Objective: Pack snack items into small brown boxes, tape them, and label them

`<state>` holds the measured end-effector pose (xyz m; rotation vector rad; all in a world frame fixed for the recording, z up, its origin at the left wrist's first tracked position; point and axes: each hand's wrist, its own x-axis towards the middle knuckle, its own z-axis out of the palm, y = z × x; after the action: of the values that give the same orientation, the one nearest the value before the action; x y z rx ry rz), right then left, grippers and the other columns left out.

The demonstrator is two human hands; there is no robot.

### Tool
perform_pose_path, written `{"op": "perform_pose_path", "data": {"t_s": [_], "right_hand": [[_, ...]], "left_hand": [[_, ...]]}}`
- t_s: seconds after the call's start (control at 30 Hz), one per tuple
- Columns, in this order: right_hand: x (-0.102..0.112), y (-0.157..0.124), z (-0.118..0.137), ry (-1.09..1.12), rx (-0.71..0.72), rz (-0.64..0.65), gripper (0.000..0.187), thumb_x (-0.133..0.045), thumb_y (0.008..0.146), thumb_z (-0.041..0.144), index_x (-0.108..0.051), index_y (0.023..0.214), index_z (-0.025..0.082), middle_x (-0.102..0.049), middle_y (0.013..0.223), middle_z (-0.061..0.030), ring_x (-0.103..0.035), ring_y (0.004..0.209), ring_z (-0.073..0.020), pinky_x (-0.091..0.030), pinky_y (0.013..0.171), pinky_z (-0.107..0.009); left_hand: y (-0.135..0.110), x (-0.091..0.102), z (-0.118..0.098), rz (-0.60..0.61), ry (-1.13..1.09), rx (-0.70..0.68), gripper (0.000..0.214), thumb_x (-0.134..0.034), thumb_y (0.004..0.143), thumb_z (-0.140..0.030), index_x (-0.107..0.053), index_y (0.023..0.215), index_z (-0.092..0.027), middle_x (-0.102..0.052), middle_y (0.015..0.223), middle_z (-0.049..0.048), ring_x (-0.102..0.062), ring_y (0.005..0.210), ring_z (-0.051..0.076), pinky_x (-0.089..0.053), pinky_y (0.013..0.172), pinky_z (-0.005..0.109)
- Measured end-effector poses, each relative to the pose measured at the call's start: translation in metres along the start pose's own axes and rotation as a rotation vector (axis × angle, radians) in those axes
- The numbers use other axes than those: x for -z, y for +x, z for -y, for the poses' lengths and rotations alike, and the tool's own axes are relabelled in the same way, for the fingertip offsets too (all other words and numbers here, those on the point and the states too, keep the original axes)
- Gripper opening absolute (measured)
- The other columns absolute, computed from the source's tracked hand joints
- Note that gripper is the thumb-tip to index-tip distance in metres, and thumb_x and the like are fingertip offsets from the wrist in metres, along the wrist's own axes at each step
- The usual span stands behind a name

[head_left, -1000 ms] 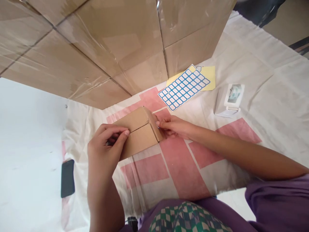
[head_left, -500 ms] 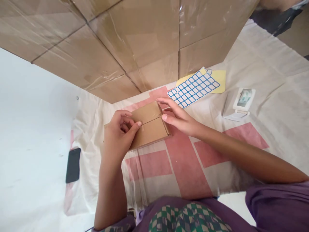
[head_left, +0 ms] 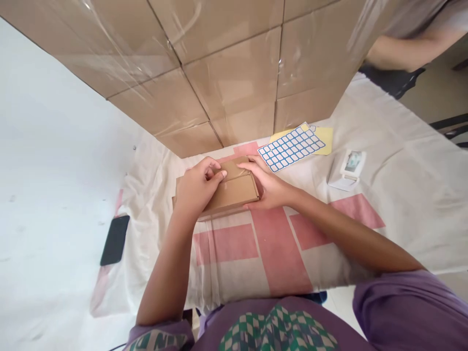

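A small brown cardboard box [head_left: 234, 192] lies on a cream cloth with pink bands [head_left: 281, 243]. My left hand [head_left: 197, 187] rests on the box's left half, fingers curled and pinched at the seam of its top flaps. My right hand [head_left: 265, 185] wraps the box's right end, thumb near the front corner and fingers laid over the top. Both hands press on the box, and its lid lies flat.
A wall of large taped cartons [head_left: 226, 73] stands just behind the box. A blue-edged label sheet [head_left: 291, 146] on yellow paper and a small white device [head_left: 345, 168] lie to the right. A black phone [head_left: 115, 240] lies left. Another person's arm [head_left: 402, 53] shows at top right.
The box's flaps went from partly raised to flat. My right hand moved from the side flap to cup the box's right end. My left hand slid onto the top.
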<state>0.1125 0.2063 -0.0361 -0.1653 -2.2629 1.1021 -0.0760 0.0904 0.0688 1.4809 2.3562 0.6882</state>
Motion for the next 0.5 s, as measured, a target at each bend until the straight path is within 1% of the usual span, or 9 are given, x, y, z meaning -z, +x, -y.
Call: {"op": "perform_pose_path", "data": {"t_s": [0.1, 0.2, 0.27, 0.33, 0.4, 0.43, 0.5], "right_hand": [[-0.003, -0.011, 0.011, -0.030, 0.012, -0.076, 0.101, -0.090, 0.064, 0.053, -0.040, 0.147, 0.028, -0.033, 0.143, -0.0165, -0.033, 0.145, -0.0392, -0.036, 0.119, -0.059], [-0.001, -0.027, 0.029, -0.059, 0.005, -0.122, 0.097, -0.090, 0.063, 0.052, -0.043, 0.144, 0.028, -0.033, 0.140, -0.0155, -0.037, 0.141, -0.0385, -0.037, 0.118, -0.060], [0.002, -0.040, 0.043, -0.063, 0.002, -0.146, 0.097, -0.090, 0.063, 0.051, -0.043, 0.145, 0.029, -0.033, 0.140, -0.0151, -0.038, 0.139, -0.0383, -0.037, 0.118, -0.059], [0.005, -0.054, 0.057, -0.077, 0.009, -0.173, 0.096, -0.089, 0.064, 0.049, -0.043, 0.146, 0.031, -0.032, 0.141, -0.0148, -0.038, 0.140, -0.0385, -0.038, 0.117, -0.058], [0.008, -0.069, 0.070, -0.115, 0.007, -0.220, 0.095, -0.089, 0.066, 0.046, -0.042, 0.147, 0.032, -0.031, 0.142, -0.0143, -0.037, 0.141, -0.0392, -0.039, 0.116, -0.059], [0.009, -0.076, 0.075, -0.136, 0.008, -0.255, 0.095, -0.088, 0.066, 0.045, -0.042, 0.148, 0.033, -0.031, 0.142, -0.0140, -0.037, 0.141, -0.0395, -0.039, 0.116, -0.060], [0.011, -0.089, 0.085, -0.168, 0.017, -0.337, 0.095, -0.087, 0.066, 0.045, -0.042, 0.149, 0.033, -0.033, 0.141, -0.0135, -0.039, 0.139, -0.0399, -0.038, 0.115, -0.062]], "left_hand": [[-0.007, 0.002, -0.007, -0.040, -0.028, -0.024, 0.016, -0.069, 0.085, -0.040, -0.065, 0.094, -0.028, -0.063, 0.073, -0.0050, -0.058, 0.071, 0.016, -0.037, 0.067, 0.030], [-0.019, 0.002, -0.016, -0.096, -0.033, -0.065, 0.016, -0.072, 0.084, -0.039, -0.065, 0.090, -0.026, -0.065, 0.079, -0.0039, -0.059, 0.074, 0.016, -0.037, 0.067, 0.029], [-0.030, 0.001, -0.021, -0.121, -0.050, -0.125, 0.012, -0.070, 0.087, -0.036, -0.065, 0.086, -0.025, -0.067, 0.083, -0.0034, -0.059, 0.076, 0.015, -0.038, 0.068, 0.029], [-0.042, 0.001, -0.024, -0.174, -0.081, -0.199, 0.013, -0.066, 0.092, -0.033, -0.065, 0.083, -0.024, -0.069, 0.085, -0.0032, -0.057, 0.073, 0.014, -0.040, 0.068, 0.029], [-0.054, 0.003, -0.024, -0.250, -0.106, -0.295, 0.015, -0.063, 0.095, -0.031, -0.065, 0.083, -0.023, -0.069, 0.085, -0.0025, -0.056, 0.070, 0.013, -0.041, 0.068, 0.029], [-0.060, 0.004, -0.023, -0.265, -0.107, -0.372, 0.014, -0.062, 0.096, -0.031, -0.067, 0.086, -0.023, -0.070, 0.087, -0.0018, -0.057, 0.072, 0.013, -0.043, 0.069, 0.029], [-0.071, 0.006, -0.022, -0.222, -0.056, -0.581, 0.012, -0.063, 0.098, -0.032, -0.071, 0.100, -0.024, -0.072, 0.098, 0.0007, -0.063, 0.086, 0.016, -0.046, 0.078, 0.031]]}}
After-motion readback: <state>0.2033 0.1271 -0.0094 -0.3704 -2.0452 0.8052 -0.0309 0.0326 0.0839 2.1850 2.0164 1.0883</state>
